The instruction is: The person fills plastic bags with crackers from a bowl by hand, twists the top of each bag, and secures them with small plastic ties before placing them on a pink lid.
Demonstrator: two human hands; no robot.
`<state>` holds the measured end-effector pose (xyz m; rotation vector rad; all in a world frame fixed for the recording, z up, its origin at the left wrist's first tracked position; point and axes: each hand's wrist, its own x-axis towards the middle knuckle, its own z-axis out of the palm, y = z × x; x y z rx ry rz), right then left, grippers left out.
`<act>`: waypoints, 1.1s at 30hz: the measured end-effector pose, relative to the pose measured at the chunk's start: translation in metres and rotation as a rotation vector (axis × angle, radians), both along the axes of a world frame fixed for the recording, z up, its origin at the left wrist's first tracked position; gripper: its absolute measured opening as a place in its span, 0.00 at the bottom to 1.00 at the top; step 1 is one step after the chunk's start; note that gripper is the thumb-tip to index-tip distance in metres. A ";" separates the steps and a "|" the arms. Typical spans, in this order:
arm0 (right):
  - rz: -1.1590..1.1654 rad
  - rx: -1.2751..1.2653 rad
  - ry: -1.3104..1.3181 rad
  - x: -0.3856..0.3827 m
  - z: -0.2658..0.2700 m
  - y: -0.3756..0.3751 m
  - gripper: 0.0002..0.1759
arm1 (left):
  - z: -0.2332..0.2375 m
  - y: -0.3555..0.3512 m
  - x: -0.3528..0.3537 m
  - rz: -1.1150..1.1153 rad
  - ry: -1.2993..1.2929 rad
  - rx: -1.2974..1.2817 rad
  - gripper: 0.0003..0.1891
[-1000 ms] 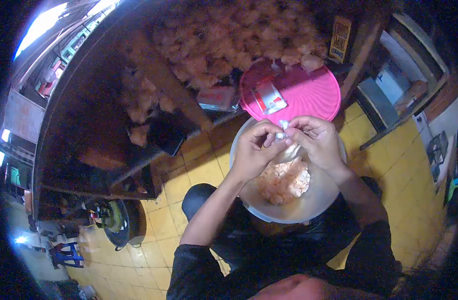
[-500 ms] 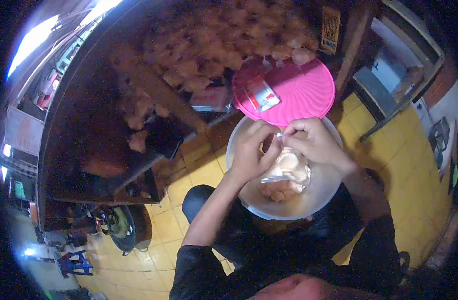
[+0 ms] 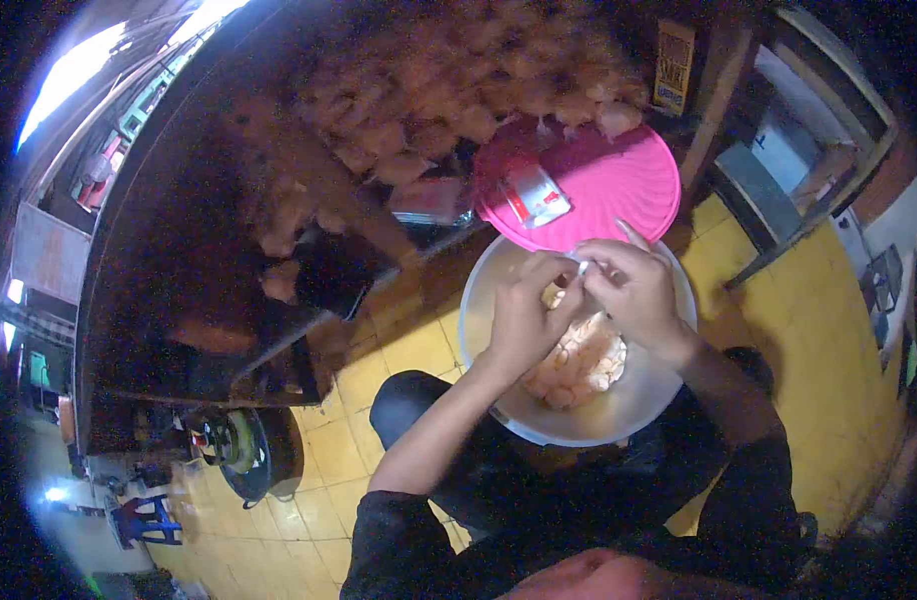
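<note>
My left hand (image 3: 532, 308) and my right hand (image 3: 641, 297) are close together over a wide translucent tub (image 3: 659, 385) between my legs. Both pinch the gathered top of a clear plastic bag, where a small whitish bit (image 3: 582, 268) shows between the fingertips. A finger of my right hand sticks out. Below the hands, the bag's body is hard to tell apart from the pale round chips (image 3: 577, 368) in the tub. A pink ridged lid (image 3: 619, 190) overlaps the tub's far rim, with a clear and red plastic packet (image 3: 541, 197) on it.
Many brownish bundles (image 3: 419, 120) fill the dark wooden table at the far left, and a flat stack of plastic packets (image 3: 431, 200) lies at its edge. A black basin (image 3: 264, 460) stands on the yellow tiles at left. A wooden bench (image 3: 759, 185) is at right.
Both hands have shifted slightly right, still pinching the bag's top. The bag's filled lower part, plain to see before, is now less distinct, and a finger of my right hand has lifted.
</note>
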<state>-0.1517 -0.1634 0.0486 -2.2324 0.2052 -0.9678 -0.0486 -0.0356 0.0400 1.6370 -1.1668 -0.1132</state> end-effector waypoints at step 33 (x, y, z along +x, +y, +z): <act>0.113 -0.423 0.324 -0.002 -0.013 -0.006 0.10 | -0.030 0.007 0.016 -0.077 0.242 -0.082 0.10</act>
